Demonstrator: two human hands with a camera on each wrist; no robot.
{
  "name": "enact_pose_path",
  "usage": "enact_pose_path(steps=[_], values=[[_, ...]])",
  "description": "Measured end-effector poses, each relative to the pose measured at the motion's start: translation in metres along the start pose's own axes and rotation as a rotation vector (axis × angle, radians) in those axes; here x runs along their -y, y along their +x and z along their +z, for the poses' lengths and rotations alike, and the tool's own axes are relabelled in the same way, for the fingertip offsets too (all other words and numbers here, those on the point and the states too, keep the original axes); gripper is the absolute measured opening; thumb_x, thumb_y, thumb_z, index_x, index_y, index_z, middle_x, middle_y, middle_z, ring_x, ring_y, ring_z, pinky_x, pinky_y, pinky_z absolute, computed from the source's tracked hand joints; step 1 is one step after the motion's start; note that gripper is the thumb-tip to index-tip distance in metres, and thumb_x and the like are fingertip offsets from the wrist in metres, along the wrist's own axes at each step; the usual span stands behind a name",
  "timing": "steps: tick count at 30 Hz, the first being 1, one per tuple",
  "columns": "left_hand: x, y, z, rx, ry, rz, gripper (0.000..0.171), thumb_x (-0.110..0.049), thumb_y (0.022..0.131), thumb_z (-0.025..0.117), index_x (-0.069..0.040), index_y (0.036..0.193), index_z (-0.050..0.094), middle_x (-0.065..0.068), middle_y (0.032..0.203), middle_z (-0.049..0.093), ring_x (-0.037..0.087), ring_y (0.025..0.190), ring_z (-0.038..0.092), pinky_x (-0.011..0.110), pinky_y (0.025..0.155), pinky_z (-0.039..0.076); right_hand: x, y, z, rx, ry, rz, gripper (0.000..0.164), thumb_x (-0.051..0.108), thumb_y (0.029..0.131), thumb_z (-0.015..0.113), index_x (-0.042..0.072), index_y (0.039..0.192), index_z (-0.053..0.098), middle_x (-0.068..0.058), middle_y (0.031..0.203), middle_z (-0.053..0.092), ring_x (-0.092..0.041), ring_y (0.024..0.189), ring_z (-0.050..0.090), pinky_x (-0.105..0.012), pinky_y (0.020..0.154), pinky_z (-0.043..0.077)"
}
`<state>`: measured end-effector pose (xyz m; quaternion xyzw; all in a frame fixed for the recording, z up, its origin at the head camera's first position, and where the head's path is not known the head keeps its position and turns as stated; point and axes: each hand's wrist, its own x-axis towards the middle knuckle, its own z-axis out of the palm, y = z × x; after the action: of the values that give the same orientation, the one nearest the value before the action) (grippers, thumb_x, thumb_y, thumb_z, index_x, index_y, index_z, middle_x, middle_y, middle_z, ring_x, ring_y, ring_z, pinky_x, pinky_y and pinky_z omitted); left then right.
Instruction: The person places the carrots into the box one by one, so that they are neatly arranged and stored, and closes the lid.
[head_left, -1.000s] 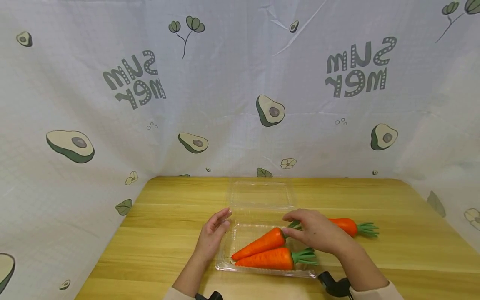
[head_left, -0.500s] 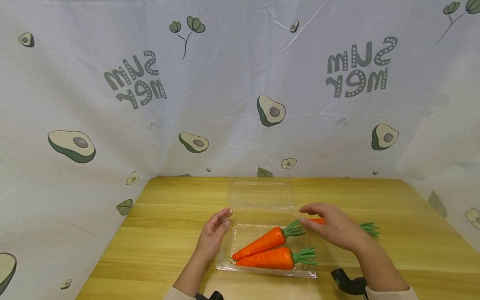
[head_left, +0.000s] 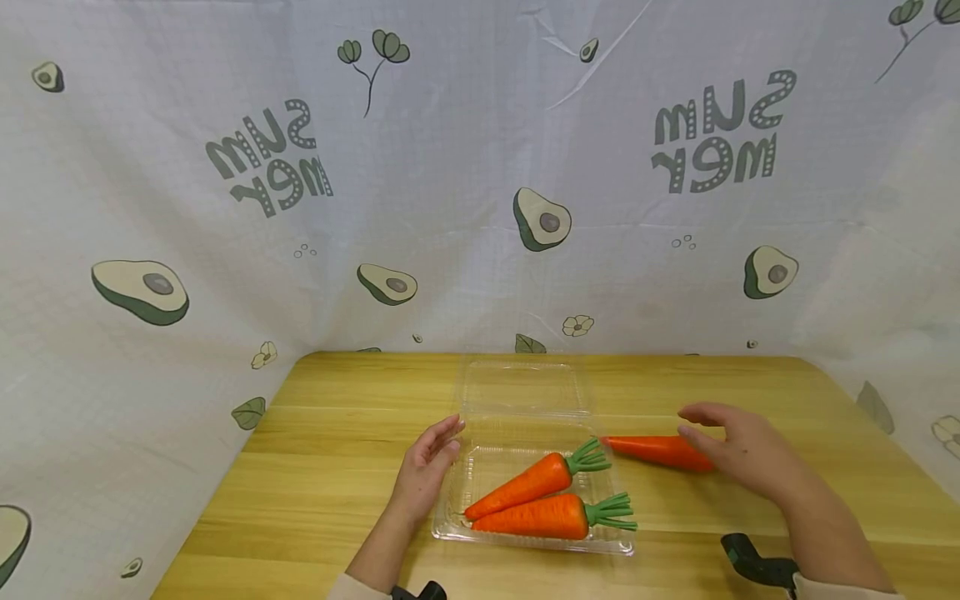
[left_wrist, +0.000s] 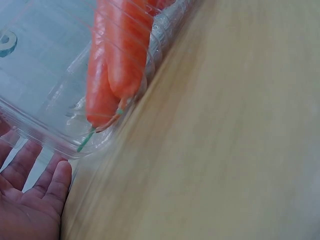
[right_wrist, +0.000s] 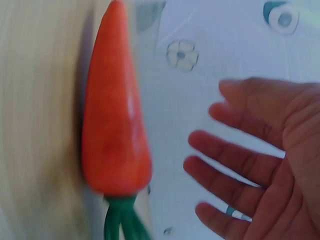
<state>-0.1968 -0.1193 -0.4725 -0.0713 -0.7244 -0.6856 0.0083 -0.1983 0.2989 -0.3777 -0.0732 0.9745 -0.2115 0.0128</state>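
Two orange carrots with green tops lie side by side in a clear plastic container: the upper carrot (head_left: 525,486) and the lower carrot (head_left: 542,518). At the left wall of the container (head_left: 459,500) is my left hand (head_left: 423,471), fingers loosely bent beside the rim; whether they touch it I cannot tell. A third carrot (head_left: 652,449) lies on the table right of the container. Over its thick end hovers my right hand (head_left: 750,450), hiding the green top in the head view. In the right wrist view the fingers are spread, apart from this carrot (right_wrist: 117,115), holding nothing.
The container's clear lid (head_left: 525,387) lies folded back flat behind it. The wooden table (head_left: 337,433) meets a pale printed curtain (head_left: 450,167) at the back and sides. A black wrist mount (head_left: 757,565) sits by my right forearm.
My right hand has moved right, from the upper carrot's green top inside the container to above the carrot on the table. The left hand has stayed in place.
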Motion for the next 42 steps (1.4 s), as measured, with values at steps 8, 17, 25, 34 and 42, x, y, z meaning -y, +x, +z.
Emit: enact_pose_path(steps=[8, 17, 25, 34, 42], values=[[0.000, 0.000, 0.000, -0.001, -0.015, -0.006, 0.048, -0.015, 0.104, 0.056, 0.000, 0.148, 0.048, 0.021, 0.149, 0.056, 0.040, 0.142, 0.049, 0.010, 0.096, 0.046, -0.028, 0.000, -0.002, 0.041, -0.070, 0.057, 0.062, 0.052, 0.101, 0.056, -0.001, 0.133, 0.062, -0.037, 0.139, 0.054, -0.061, 0.123, 0.048, -0.074, 0.094, 0.043], [-0.001, -0.002, 0.000, 0.001, -0.009, -0.004, 0.047, -0.016, 0.104, 0.056, 0.000, 0.148, 0.048, 0.020, 0.149, 0.056, 0.039, 0.142, 0.049, 0.014, 0.100, 0.047, -0.040, 0.001, 0.006, 0.085, -0.080, 0.025, 0.056, 0.048, 0.099, 0.062, 0.002, 0.130, 0.066, -0.032, 0.128, 0.065, -0.059, 0.119, 0.055, -0.074, 0.098, 0.039], [-0.001, -0.002, 0.000, -0.001, 0.001, 0.000, 0.047, -0.016, 0.105, 0.055, -0.002, 0.148, 0.049, 0.018, 0.150, 0.056, 0.038, 0.142, 0.049, 0.033, 0.110, 0.049, -0.037, 0.003, 0.007, 0.089, -0.060, 0.078, 0.055, 0.049, 0.101, 0.059, 0.000, 0.126, 0.066, -0.025, 0.119, 0.070, -0.049, 0.110, 0.062, -0.066, 0.089, 0.050], [-0.003, -0.002, 0.000, -0.011, 0.009, -0.007, 0.046, -0.015, 0.104, 0.055, -0.002, 0.148, 0.050, 0.018, 0.149, 0.057, 0.038, 0.141, 0.050, 0.038, 0.111, 0.049, -0.039, 0.004, 0.012, 0.090, -0.043, 0.086, 0.060, 0.048, 0.097, 0.065, -0.003, 0.127, 0.064, -0.029, 0.119, 0.067, -0.051, 0.111, 0.060, -0.064, 0.089, 0.050], [-0.002, -0.002, 0.000, -0.007, 0.001, -0.011, 0.047, -0.016, 0.104, 0.056, -0.002, 0.148, 0.049, 0.018, 0.149, 0.057, 0.038, 0.142, 0.050, 0.023, 0.105, 0.049, -0.039, 0.002, 0.012, 0.179, 0.024, 0.106, 0.069, 0.051, 0.094, 0.068, -0.004, 0.135, 0.059, -0.031, 0.129, 0.064, -0.047, 0.113, 0.063, -0.060, 0.090, 0.053]])
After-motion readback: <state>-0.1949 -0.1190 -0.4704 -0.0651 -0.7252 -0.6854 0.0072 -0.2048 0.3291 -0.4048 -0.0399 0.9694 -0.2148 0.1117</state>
